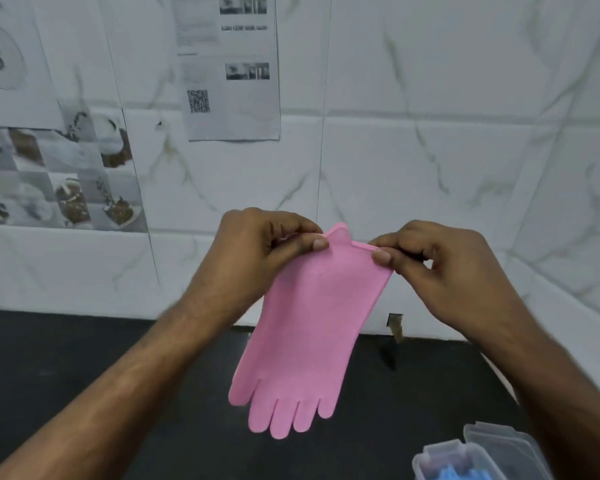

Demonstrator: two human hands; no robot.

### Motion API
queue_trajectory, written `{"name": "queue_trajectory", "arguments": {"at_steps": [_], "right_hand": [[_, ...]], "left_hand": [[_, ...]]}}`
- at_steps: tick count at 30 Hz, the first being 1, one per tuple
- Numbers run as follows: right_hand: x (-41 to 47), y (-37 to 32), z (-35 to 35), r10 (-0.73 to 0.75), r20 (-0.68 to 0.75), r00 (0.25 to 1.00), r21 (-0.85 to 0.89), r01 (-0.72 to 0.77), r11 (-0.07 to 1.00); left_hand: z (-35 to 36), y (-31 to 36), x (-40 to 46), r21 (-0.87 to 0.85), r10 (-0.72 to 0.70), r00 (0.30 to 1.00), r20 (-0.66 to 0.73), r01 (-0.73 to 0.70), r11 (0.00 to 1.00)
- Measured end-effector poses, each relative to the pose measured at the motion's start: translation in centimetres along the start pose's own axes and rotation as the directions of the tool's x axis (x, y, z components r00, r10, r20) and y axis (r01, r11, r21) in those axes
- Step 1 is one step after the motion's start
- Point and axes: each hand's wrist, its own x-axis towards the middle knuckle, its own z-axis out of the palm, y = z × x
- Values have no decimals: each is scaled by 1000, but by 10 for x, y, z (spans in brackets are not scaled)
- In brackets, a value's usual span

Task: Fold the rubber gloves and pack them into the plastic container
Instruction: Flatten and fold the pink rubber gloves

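A pink rubber glove point(309, 327) hangs in the air in front of me, cuff up and fingers pointing down above the black counter. My left hand point(260, 251) pinches the left corner of the cuff. My right hand point(437, 268) pinches the right corner. At the bottom right stands a clear plastic container point(430, 460) with its lid point(499, 441) tipped open behind it. Something blue point(454, 474), likely another glove, lies inside it, mostly cut off by the frame edge.
The black counter point(84, 358) meets a white marble-patterned tiled wall point(430, 168) at the back and right. Printed paper sheets point(229, 64) and food pictures point(56, 181) are stuck on the wall. A small socket-like hole point(395, 323) sits low on the wall.
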Motion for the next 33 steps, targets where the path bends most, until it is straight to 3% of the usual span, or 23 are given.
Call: {"name": "queue_trajectory", "arguments": {"at_steps": [3, 6, 9, 11, 12, 16, 22, 33], "right_hand": [[14, -3, -9, -49, -1, 999, -190, 48, 981], [26, -6, -15, -68, 28, 997, -331, 73, 941], [32, -13, -16, -99, 50, 994, -449, 111, 887], [35, -18, -15, -136, 57, 989, -550, 144, 822], [37, -19, -15, -147, 59, 987, -588, 154, 794], [42, -19, -15, -147, 29, 989, -624, 133, 770], [44, -16, -12, -160, -61, 985, -648, 83, 757], [57, -9, -22, -193, -54, 980, -696, 102, 711]], "left_hand": [[-15, 1, 16, 185, 132, 977, 168, -163, 969], [-25, 1, 30, 404, 236, 889, 393, -397, 824], [-24, 0, 41, 598, 158, 822, 548, -516, 613], [-23, 1, 46, 668, 93, 820, 565, -521, 531], [-22, 1, 48, 677, 66, 833, 549, -490, 550], [-21, -3, 51, 583, -20, 921, 388, -229, 780], [2, -1, 31, 612, 55, 975, 215, -179, 771], [19, -14, 34, 530, 76, 983, 167, -155, 834]]}}
